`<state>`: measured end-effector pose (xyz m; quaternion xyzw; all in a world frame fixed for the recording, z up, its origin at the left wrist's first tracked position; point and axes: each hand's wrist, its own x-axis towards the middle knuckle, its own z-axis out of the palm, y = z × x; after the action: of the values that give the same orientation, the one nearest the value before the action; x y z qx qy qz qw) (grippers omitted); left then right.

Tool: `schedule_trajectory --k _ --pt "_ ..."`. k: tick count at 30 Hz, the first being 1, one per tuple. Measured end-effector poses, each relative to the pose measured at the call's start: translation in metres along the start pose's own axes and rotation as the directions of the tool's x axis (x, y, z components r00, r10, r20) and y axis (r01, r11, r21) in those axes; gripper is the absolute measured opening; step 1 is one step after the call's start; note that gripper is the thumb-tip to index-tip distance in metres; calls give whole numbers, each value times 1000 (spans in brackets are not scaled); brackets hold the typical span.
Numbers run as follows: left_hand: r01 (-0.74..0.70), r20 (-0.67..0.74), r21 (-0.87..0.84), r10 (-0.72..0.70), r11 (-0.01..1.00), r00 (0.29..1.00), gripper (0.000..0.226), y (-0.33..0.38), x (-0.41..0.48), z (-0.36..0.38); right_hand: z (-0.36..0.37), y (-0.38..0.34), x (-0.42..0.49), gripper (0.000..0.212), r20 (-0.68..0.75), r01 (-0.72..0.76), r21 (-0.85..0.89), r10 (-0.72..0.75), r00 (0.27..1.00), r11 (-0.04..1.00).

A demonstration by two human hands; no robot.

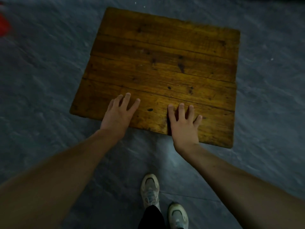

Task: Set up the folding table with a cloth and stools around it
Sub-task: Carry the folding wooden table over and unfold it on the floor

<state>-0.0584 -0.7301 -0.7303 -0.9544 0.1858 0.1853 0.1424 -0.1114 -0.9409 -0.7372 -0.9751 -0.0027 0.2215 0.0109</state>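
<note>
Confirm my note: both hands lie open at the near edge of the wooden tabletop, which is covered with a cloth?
No cloth: the head view shows the wooden tabletop bare. The left hand and right hand do lie open at its near edge.

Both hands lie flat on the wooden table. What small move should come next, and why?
Probably lift them away and fetch the cloth: the table top is bare, the left hand and right hand rest open on its near edge, and no cloth shows.
</note>
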Motion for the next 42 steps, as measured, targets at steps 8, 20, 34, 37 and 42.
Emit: schedule_trajectory --k 8,20,34,37,42 --pt "51 21 -65 -50 997 999 113 40 -75 11 11 22 -62 112 13 100 -16 -100 995 995" --pt "52 19 -86 -50 995 999 110 54 -163 48 53 -4 -146 107 18 101 -39 -101 995 994" --pt "18 -1 -124 -19 992 1000 100 47 -247 78 86 -49 -229 104 25 67 -54 -65 998 996" --pt "22 23 -144 -19 989 1000 102 54 -252 93 95 -47 -234 102 73 80 -47 -77 994 996" --pt "110 110 -185 -91 976 990 106 76 -249 103 92 -24 -228 114 154 186 -24 -180 972 982"
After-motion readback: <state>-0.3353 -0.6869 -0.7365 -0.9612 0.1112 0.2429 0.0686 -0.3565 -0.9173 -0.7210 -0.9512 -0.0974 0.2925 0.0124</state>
